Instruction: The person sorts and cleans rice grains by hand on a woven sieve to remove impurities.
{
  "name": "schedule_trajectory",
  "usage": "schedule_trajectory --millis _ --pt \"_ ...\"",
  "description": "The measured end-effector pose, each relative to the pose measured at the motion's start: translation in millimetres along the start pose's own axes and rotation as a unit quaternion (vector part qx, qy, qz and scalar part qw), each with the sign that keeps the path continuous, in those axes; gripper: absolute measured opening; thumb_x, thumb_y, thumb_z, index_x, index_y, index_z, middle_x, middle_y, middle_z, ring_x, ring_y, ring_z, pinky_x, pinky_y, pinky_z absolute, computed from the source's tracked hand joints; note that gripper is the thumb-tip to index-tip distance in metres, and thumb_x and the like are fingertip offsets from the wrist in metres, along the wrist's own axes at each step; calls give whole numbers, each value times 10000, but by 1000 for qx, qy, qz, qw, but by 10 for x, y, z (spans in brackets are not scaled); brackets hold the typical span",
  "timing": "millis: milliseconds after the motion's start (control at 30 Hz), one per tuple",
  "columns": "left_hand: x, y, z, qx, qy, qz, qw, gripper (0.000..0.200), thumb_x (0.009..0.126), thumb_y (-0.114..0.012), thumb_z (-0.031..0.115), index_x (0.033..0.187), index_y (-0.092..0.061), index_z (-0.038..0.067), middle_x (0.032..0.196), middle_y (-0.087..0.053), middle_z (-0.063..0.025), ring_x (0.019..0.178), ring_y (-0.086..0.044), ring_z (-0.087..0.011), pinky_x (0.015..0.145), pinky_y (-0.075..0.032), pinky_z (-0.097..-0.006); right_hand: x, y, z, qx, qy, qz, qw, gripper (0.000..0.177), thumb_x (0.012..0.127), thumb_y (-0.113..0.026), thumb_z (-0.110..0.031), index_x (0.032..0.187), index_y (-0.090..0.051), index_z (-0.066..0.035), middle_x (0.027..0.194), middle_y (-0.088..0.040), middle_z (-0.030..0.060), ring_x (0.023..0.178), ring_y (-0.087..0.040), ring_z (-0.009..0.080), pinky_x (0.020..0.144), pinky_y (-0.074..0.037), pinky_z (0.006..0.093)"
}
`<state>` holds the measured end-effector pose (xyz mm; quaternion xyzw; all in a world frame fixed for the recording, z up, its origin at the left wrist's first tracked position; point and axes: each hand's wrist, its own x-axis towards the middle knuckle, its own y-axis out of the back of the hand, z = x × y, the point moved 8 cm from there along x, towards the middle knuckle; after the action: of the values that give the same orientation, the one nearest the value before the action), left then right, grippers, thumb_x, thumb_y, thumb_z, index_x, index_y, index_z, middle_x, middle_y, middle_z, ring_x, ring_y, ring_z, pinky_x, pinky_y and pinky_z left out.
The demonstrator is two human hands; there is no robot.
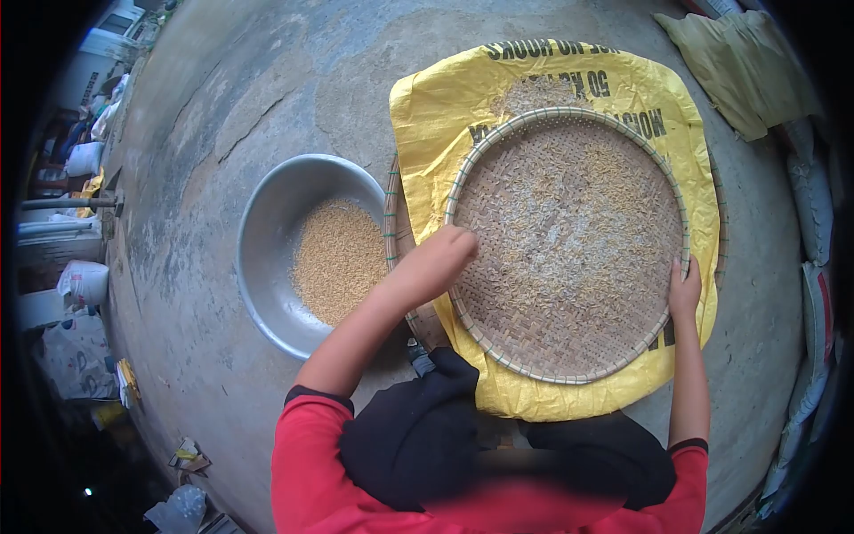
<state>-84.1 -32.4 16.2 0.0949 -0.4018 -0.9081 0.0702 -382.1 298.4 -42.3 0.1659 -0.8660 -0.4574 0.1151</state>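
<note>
A round woven bamboo winnowing tray (569, 343) lies over a yellow printed sack. Rice grains (578, 231), some pale white and some golden in their husks, are spread across its middle. My left hand (447, 254) is closed at the tray's left rim, its fingertips hidden from view. On the right side my right hand (684, 289) grips the rim, thumb on top and the other fingers mostly out of sight. Left of the tray stands a metal basin (267, 267) with a heap of golden unhusked rice (338, 262) in it.
Under the yellow sack (436, 107) the green-bound rim of another basket (391, 205) shows. Some grains lie on the sack beyond the tray. Filled sacks (809, 214) line the right edge. Buckets (84, 283) and bags clutter the left side of the concrete floor (205, 205).
</note>
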Motion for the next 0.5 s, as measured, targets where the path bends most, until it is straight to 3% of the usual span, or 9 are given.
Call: schedule_trajectory --millis 67,133,200,233,300,400,500 --pt "-340 380 -180 13 93 76 993 74 797 -504 56 861 -507 18 850 -541 -155 849 -524 -310 740 -435 -366 -4 10 4 0 -1 1 1000 321 878 -510 -251 1072 -509 5 921 -590 167 861 -574 290 772 -431 341" --pt "-725 667 -560 154 251 88 952 143 766 -587 69 887 -520 31 868 -557 -135 881 -526 -299 758 -428 -376 6 -5 29 5 11 9 1000 332 878 -510 -250 1085 -506 11 933 -591 169 875 -574 288 780 -431 341" --pt "-1019 919 -686 287 331 123 890 270 698 -674 81 934 -547 46 903 -560 -121 908 -526 -289 784 -420 -388 19 -27 53 9 9 1 1000 338 879 -509 -250 1091 -503 14 939 -591 171 881 -574 288 783 -431 341" --pt "-1016 919 -711 288 329 123 891 270 698 -674 81 934 -547 46 903 -560 -121 908 -526 -289 784 -420 -388 15 -22 66 9 4 -3 1000 345 879 -508 -250 1097 -501 17 945 -591 173 886 -574 287 787 -431 341" --pt "-942 1013 -643 261 302 181 899 346 652 -723 97 956 -564 52 973 -555 -110 957 -513 -301 824 -419 -395 -8 -3 22 6 1 1 1000 346 879 -509 -248 1096 -501 21 947 -591 175 888 -574 285 788 -431 341" --pt "-402 751 -278 143 91 179 969 325 671 -701 104 964 -569 53 958 -553 -105 945 -519 -284 804 -429 -383 -1 -3 14 -1 4 1 1000 346 879 -511 -245 1095 -502 24 950 -591 176 889 -574 284 790 -430 339" --pt "77 285 -28 75 -47 115 989 215 707 -667 85 905 -585 70 940 -544 -89 932 -517 -275 806 -430 -361 21 -11 28 -5 -1 -2 1000 346 878 -514 -243 1097 -503 25 951 -590 176 890 -574 283 792 -430 339"
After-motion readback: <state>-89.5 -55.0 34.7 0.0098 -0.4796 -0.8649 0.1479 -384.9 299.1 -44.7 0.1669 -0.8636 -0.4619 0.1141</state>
